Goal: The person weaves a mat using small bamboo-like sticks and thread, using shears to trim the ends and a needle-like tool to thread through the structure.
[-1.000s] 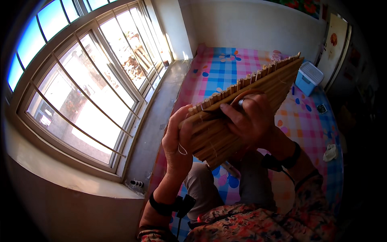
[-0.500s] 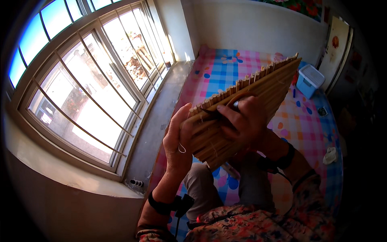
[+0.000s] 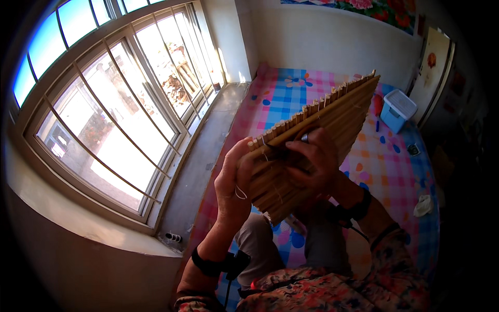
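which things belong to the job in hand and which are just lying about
In use:
- flat tan panel of thin stalks, in left hand and right hand
- thin white thread loop, likely

Lying about:
- blue box, pale lid
- crumpled white cloth-like thing

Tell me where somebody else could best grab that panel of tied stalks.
Probably the stalk panel's far upper-right end, coming from the right: that narrowing end juts out free, while the left hand holds the left edge and the right hand rests against the face.
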`<state>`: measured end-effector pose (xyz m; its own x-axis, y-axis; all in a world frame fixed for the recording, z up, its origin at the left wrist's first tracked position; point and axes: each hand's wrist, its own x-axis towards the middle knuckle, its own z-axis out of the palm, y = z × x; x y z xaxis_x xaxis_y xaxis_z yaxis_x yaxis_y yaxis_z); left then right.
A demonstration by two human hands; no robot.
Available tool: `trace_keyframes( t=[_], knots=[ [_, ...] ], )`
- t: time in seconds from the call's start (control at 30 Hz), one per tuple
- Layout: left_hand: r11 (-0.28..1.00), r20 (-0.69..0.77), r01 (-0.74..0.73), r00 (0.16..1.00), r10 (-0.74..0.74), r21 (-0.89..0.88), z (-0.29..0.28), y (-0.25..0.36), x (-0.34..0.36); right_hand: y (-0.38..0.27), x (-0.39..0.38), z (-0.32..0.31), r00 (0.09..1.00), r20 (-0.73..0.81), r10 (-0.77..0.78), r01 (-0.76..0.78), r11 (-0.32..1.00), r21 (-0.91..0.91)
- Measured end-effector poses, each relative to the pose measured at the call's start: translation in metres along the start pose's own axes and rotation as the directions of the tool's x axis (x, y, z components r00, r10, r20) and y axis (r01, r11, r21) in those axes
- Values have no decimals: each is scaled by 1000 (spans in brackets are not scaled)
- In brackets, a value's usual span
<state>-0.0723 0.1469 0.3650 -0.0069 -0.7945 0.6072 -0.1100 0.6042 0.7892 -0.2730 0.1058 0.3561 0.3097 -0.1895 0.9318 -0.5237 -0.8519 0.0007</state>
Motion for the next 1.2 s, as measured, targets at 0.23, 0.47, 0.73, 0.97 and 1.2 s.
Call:
trace_keyframes(
  t=[0.23,0.47,0.73,0.97,1.2],
  knots=[
    [1000,-10,-15,1000,15,14,4,6,-1,1,-6,0,1000,0,-24,24,999,-48],
    [1000,28,-3,1000,3,29,1,2,-2,-13,8,0,1000,-3,-10,9,979,-202],
    [998,44,6,999,-3,-58,0,-5,-1,-13,7,7,999,-32,6,-9,996,-91],
    [997,70,-46,996,50,-68,2,-5,-3,-12,1,2,995,-50,85,-82,995,58],
    [996,72,-79,994,82,-45,2,-8,-2,-10,-4,1,997,-50,59,-54,994,91]
  ],
)
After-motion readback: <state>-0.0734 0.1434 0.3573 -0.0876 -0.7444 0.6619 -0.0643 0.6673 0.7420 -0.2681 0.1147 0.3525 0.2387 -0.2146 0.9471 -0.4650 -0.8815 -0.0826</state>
